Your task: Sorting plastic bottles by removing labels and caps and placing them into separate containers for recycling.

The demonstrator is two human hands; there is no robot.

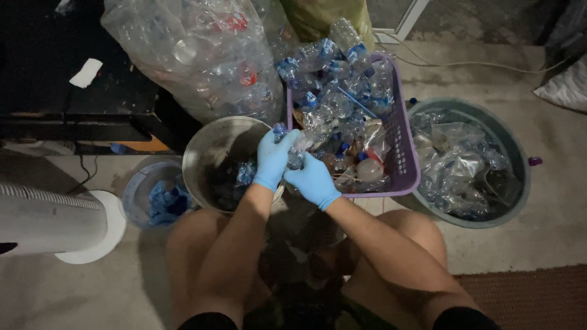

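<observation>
Both my hands wear light blue gloves. My left hand (271,160) and my right hand (312,181) meet over the gap between a metal basin and a purple basket, both gripping one clear crushed plastic bottle (295,150) with a blue cap end. The purple basket (405,160) is heaped with clear plastic bottles with blue labels and caps. The metal basin (211,153) to the left holds a few blue scraps in its dark bottom.
A round grey-green tub (517,160) of crushed clear bottles stands right. A big clear sack of bottles (202,55) rises behind. A small bucket (136,194) of blue caps and a white fan base (92,235) are left. My bare knees are below.
</observation>
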